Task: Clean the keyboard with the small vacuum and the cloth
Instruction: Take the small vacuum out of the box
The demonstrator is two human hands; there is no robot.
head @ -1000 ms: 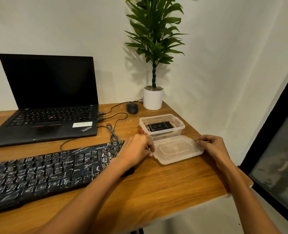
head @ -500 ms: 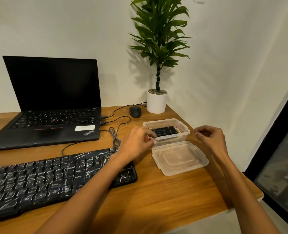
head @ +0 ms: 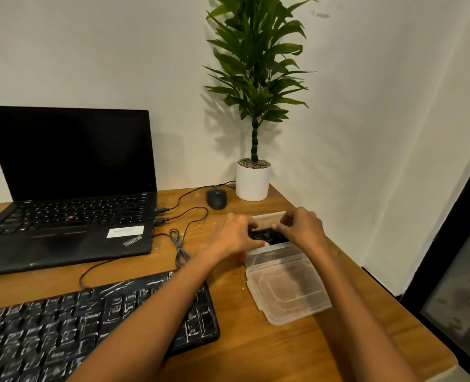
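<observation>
From the head camera, the left hand (head: 235,235) and right hand (head: 303,230) meet over a clear rectangular plastic container (head: 267,217). The curled fingers of both hands pinch a small black device (head: 267,236) inside it. The clear lid (head: 286,293) lies just in front of the container. The black, white-smeared keyboard (head: 62,323) rests on the wooden desk (head: 256,354), under the left forearm.
</observation>
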